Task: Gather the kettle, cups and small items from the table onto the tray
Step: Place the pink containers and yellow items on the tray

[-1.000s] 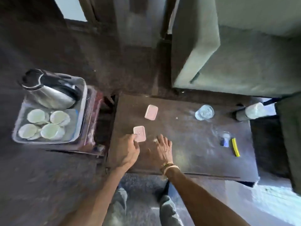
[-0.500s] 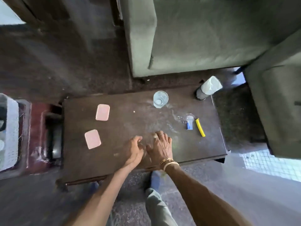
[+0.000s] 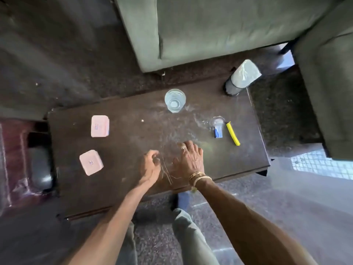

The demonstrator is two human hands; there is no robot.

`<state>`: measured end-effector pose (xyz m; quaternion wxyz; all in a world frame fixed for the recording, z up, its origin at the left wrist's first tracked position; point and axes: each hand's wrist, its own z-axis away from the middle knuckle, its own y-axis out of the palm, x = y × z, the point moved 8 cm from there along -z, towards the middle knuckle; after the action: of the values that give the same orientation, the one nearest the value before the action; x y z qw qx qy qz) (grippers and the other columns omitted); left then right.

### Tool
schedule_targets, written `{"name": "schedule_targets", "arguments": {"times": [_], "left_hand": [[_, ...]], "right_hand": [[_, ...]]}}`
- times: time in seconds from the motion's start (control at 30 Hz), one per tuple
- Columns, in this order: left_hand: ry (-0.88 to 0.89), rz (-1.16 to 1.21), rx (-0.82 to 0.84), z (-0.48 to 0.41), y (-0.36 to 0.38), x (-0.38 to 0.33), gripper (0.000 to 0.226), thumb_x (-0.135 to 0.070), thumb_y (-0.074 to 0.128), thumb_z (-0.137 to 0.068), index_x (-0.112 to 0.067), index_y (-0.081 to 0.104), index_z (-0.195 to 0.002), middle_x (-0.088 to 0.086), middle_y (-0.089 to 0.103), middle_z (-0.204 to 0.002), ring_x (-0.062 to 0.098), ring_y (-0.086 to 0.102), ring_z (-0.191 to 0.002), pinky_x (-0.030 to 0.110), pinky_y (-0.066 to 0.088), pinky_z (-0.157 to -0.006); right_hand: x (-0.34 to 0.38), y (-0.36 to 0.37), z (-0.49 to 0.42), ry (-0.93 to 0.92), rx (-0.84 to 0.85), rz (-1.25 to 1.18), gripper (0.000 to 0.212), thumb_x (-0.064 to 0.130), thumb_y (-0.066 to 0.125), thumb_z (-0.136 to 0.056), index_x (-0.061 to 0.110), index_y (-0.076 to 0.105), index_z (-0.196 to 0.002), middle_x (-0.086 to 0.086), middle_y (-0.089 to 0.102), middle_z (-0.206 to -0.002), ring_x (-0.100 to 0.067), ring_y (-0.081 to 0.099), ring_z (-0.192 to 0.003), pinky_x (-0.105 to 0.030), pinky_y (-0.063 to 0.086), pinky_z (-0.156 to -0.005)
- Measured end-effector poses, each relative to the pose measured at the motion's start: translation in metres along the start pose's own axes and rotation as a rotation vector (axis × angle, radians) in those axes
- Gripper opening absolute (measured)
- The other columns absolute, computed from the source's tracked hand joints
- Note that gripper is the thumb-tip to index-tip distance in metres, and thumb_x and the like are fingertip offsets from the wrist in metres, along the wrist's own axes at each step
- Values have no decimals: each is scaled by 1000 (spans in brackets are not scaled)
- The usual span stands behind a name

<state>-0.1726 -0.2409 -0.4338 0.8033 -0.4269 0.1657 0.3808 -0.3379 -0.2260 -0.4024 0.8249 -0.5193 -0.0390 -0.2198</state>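
Observation:
On the dark wooden table (image 3: 131, 148) lie two pink boxes, one further back (image 3: 100, 126) and one nearer (image 3: 91, 162), both left of my hands. A clear glass (image 3: 175, 100) stands at the back middle. To the right lie a small blue item (image 3: 218, 131) and a yellow stick (image 3: 233, 133). My left hand (image 3: 150, 167) has its fingers curled and pinches the edge of a faint clear plastic film (image 3: 167, 174). My right hand (image 3: 189, 159) lies flat on the table beside it, pressing the film. The tray, kettle and cups are out of view.
A white-wrapped cylinder (image 3: 241, 76) stands at the table's back right corner. A green sofa (image 3: 210, 25) is behind the table and another seat (image 3: 328, 73) to the right. A dark red stand (image 3: 13, 159) is at the left edge. My knees are below the table's front edge.
The view swung right, so the tray with kettle and cups left the frame. My left hand moved from the nearer pink box to beside my right hand and curled its fingers.

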Motion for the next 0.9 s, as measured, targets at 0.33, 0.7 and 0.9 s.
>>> {"name": "schedule_targets", "arguments": {"times": [0.33,0.7,0.9], "left_hand": [[36,-173,-349,-11,-128,45,37,-4,70,-83,-5,66,-119,19,63,-120,37,56,-116,42,41,-104],[-90,-217,-439,-43,-242,133,50,-23,73,-79,-13,59,-127,15,56,-128,36,49,-121,48,38,-106],[-184,-224,-342,-54,-235,153,76,-40,80,-72,-17,50,-138,9,46,-142,33,43,-130,46,39,-105]], "right_hand": [[108,49,-40,-115,63,-15,40,25,49,-95,17,51,-134,-4,43,-138,-28,43,-124,-39,30,-103],[257,79,-76,-207,60,-36,53,42,59,-91,24,49,-140,-4,44,-137,-28,44,-121,-39,30,-98],[292,91,-96,-133,-10,-105,57,43,63,-85,22,52,-137,-5,46,-134,-30,47,-119,-42,35,-95]]}}
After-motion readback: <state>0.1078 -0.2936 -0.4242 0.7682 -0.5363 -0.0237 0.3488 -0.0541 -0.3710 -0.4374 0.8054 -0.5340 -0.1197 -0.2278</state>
